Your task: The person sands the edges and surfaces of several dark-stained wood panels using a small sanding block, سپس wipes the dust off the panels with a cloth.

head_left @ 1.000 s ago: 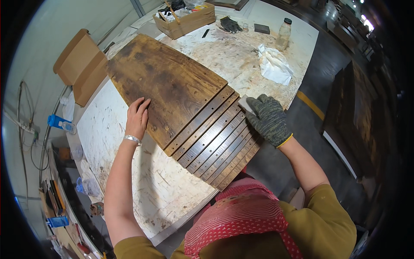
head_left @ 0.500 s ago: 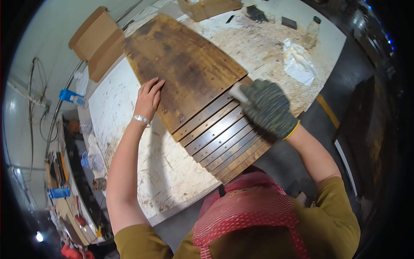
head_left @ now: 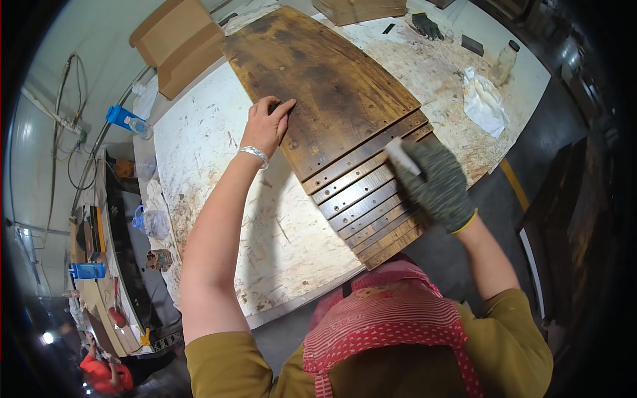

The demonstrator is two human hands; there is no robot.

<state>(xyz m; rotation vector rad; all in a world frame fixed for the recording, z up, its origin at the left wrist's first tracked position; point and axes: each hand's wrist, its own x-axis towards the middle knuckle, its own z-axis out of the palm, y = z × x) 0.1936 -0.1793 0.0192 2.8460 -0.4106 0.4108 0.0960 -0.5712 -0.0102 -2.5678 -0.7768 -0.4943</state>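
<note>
Brown-stained wooden boards [head_left: 325,79] lie in a stack on the table. Their near ends are stepped like stairs, and small drilled holes show along the exposed strips [head_left: 361,192]. Bare, my left hand [head_left: 267,126] rests with fingers apart on the left edge of the top board. My right hand [head_left: 438,189] wears a dark green mottled knit glove and grips a pale pad [head_left: 403,157] over the stepped strips, at their right side. The glove is slightly blurred and covers the right ends of several strips. What the pad is made of cannot be told.
The stained white table [head_left: 219,199] bears a crumpled white cloth [head_left: 484,103], a jar with a dark lid [head_left: 504,63], a dark block [head_left: 472,45] and a spare glove [head_left: 426,26]. An open cardboard box [head_left: 176,46] stands far left. A person in red [head_left: 106,375] is at lower left.
My gloved right hand has moved the pad toward me, off the strip near the top board onto lower strips. My left hand stays on the board's edge. The whole view has shifted.
</note>
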